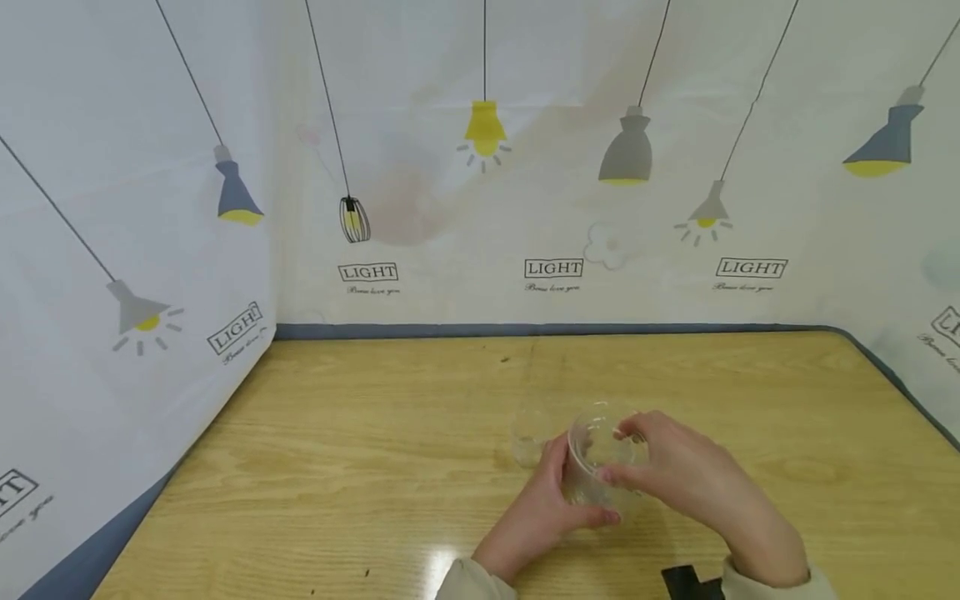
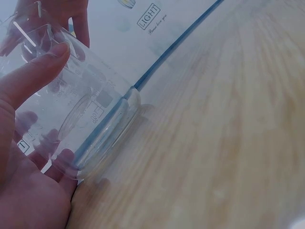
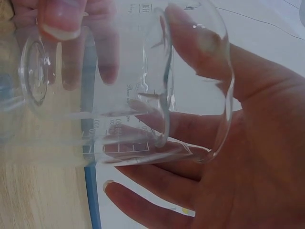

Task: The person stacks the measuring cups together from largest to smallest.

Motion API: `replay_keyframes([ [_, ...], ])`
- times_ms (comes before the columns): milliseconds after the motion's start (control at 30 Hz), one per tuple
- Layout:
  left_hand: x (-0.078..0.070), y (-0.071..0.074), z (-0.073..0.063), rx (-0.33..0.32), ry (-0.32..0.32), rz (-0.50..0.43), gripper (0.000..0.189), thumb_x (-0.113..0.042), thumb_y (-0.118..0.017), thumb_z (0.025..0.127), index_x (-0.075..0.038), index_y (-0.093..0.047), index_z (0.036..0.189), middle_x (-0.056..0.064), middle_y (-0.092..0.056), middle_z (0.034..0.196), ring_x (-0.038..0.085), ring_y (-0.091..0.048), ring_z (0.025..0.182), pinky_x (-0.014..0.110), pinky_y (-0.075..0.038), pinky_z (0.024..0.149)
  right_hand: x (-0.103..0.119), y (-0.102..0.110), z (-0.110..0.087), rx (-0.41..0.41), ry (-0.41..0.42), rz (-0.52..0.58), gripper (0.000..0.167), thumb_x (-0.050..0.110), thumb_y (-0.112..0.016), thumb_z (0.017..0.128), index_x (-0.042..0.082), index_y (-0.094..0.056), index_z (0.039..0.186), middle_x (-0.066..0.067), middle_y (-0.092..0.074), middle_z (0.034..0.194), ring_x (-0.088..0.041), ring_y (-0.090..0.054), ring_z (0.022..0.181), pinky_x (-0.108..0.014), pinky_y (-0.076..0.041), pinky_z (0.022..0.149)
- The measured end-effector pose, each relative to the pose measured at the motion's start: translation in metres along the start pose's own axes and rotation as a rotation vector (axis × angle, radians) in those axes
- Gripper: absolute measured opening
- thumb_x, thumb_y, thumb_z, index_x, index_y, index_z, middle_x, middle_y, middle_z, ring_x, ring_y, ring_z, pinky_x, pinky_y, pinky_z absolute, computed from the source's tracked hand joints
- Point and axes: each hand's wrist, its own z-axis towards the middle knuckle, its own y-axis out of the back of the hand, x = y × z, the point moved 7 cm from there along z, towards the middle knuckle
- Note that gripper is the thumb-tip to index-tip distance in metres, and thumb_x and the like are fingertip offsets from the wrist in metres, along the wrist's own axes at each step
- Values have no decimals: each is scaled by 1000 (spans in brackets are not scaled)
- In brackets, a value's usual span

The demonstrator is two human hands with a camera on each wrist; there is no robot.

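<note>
My left hand (image 1: 534, 510) grips a clear glass beaker (image 1: 585, 482) with printed graduations, thumb on one side and fingers round the other. The beaker is tilted, its mouth toward my right hand (image 1: 693, 473). Inside it sits a smaller clear beaker (image 3: 35, 76), whose round base also shows through the outer wall in the left wrist view. At the mouth, my right thumb and fingers pinch the smaller beaker's rim (image 3: 164, 78). In the left wrist view the outer beaker's thick base (image 2: 112, 140) is close over the table.
Another clear glass vessel (image 1: 527, 442) stands on the wooden table (image 1: 360, 450), just left of the hands. A black piece (image 1: 681, 581) lies by the right sleeve. White curtains (image 1: 420, 192) printed with lamps enclose the table at the back and sides.
</note>
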Motion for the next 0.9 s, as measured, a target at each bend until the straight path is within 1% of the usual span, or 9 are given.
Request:
replay_keyframes([
  [233,0,0,-1,5,16,-5,85,-33,-78,66,-45,-25,131,-19,-33,126,8,-33,120,36,-30,97,0,-1,0,34,-16,-2,74,67,-61,63,9,-59,109,-10,-57,109,-27,-55,94,-47,-45,71],
  [333,0,1,-1,-2,17,-1,85,-33,-78,66,-45,-25,131,-19,-33,126,8,-33,119,36,-31,97,1,-1,0,29,-5,-3,74,67,-61,64,9,-58,110,-10,-57,109,-28,-55,95,-47,-45,72],
  [500,-1,1,-1,7,20,-6,86,-32,-78,67,-44,-24,133,-18,-32,127,9,-33,120,35,-32,96,0,0,-1,24,13,2,72,65,-61,66,10,-57,113,-9,-56,110,-29,-54,97,-48,-44,74],
  [667,-1,1,0,1,22,-4,88,-32,-79,66,-45,-23,133,-19,-31,128,10,-32,121,37,-29,98,-1,0,-1,22,22,-7,71,65,-59,67,12,-57,114,-8,-56,110,-29,-54,97,-49,-44,73],
  [900,0,1,1,2,25,-4,87,-32,-79,66,-45,-24,132,-19,-31,128,10,-33,120,39,-30,98,-2,0,-1,30,32,9,67,64,-59,69,13,-57,113,-7,-56,109,-29,-54,97,-49,-44,73],
])
